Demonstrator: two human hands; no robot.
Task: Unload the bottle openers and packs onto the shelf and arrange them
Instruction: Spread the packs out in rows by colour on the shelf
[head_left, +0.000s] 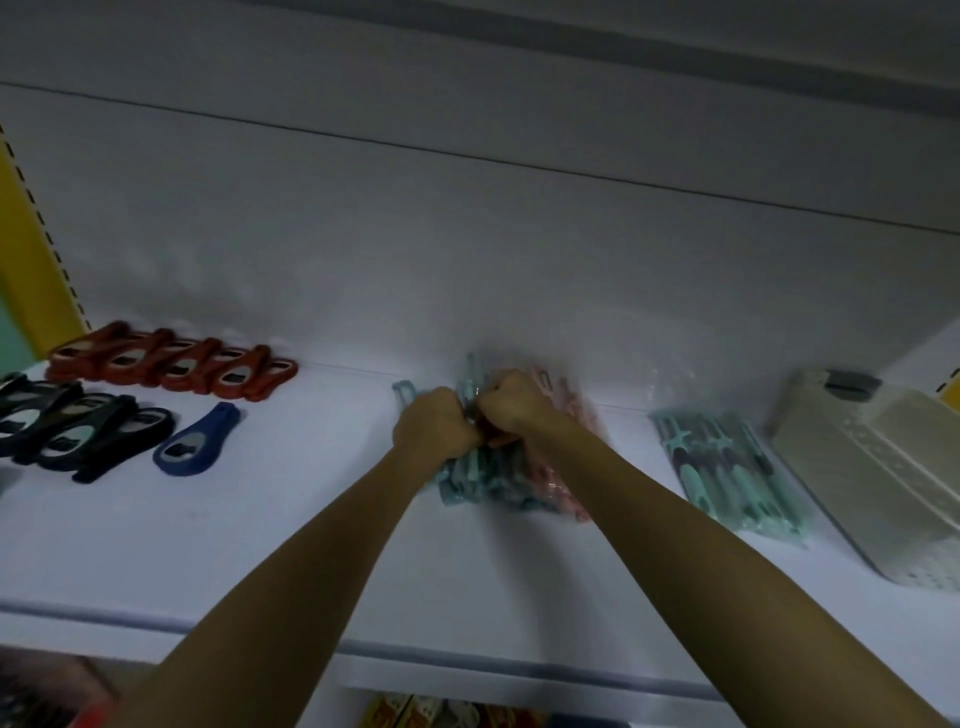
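Both of my hands meet over a clear plastic pack of teal and pink tools at the back middle of the white shelf. My left hand and my right hand each grip the pack's top with curled fingers, knuckles touching. A row of red bottle openers lies at the back left. In front of that row sit several black openers and one blue opener. A second pack of teal tools lies flat to the right.
A pale grey grater-like box lies at the far right. A yellow slotted upright bounds the shelf on the left. Coloured goods show on the shelf below. The white back wall stands just behind the pack.
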